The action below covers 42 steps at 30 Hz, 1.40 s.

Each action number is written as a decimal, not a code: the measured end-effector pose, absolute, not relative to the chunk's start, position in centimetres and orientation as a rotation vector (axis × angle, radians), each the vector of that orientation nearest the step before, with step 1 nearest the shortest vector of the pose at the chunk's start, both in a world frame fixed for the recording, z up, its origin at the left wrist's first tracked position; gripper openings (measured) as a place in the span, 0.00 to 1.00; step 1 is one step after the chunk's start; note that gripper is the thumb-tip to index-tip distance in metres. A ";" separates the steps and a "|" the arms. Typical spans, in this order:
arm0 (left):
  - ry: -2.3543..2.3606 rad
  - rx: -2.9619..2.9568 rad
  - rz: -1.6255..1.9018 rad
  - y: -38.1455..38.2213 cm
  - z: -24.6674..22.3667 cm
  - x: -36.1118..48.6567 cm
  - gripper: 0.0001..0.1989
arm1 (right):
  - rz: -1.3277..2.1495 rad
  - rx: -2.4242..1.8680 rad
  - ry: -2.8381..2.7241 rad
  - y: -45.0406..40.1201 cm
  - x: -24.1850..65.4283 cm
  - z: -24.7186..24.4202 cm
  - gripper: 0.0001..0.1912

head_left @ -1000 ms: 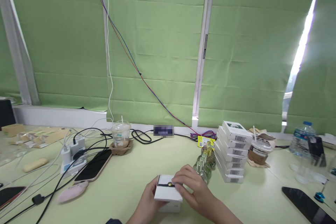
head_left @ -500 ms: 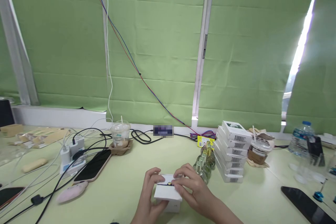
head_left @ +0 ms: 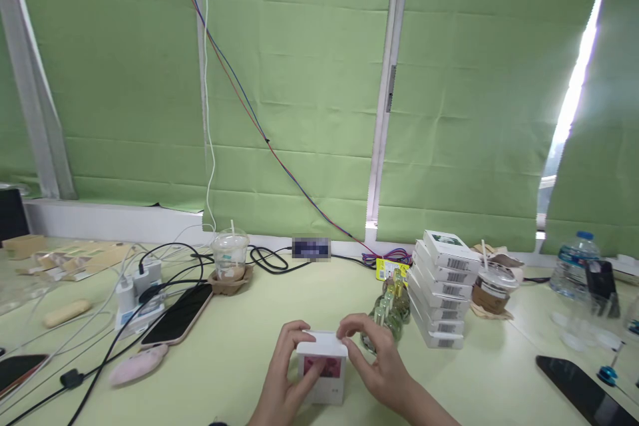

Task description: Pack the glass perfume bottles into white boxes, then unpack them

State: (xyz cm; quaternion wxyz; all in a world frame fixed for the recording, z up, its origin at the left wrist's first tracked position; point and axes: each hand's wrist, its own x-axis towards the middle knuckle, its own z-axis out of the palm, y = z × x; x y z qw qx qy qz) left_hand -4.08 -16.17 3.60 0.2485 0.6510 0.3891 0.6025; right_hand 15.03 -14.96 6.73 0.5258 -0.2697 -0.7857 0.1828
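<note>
We hold a smooth, boxy white carton (head_left: 328, 390) upright on the pale desk (head_left: 244, 323), our left hand (head_left: 285, 373) half-curled, thumb across its front, our right hand (head_left: 377, 363) lightly pinching its top right corner; creased green blinds (head_left: 309, 80) hang behind, rounded translucent bottles (head_left: 393, 325) stand just beyond, bare surface opens leftward

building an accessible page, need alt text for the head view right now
The left hand holds a white box with a reddish panel, the right hand at its top corner. A phone lies left on the table, stacked white boxes right.
</note>
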 end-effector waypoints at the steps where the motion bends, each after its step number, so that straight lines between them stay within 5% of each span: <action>1: 1.051 1.773 1.634 -16.2 3.6 -4.1 0.06 | 0.439 -0.641 -1.901 -15.1 15.1 6.7 0.08; 14: 1.058 1.816 1.337 -15.4 3.5 -4.9 0.09 | 0.496 -0.687 -1.793 -14.7 13.9 5.9 0.09; 33: 1.033 1.848 1.293 -15.3 4.7 -5.0 0.09 | 1.339 -0.813 -1.297 -13.7 13.2 7.1 0.22; 42: 1.021 1.843 1.275 -15.4 4.9 -5.0 0.10 | 1.398 -0.835 -1.158 -13.8 13.0 7.3 0.22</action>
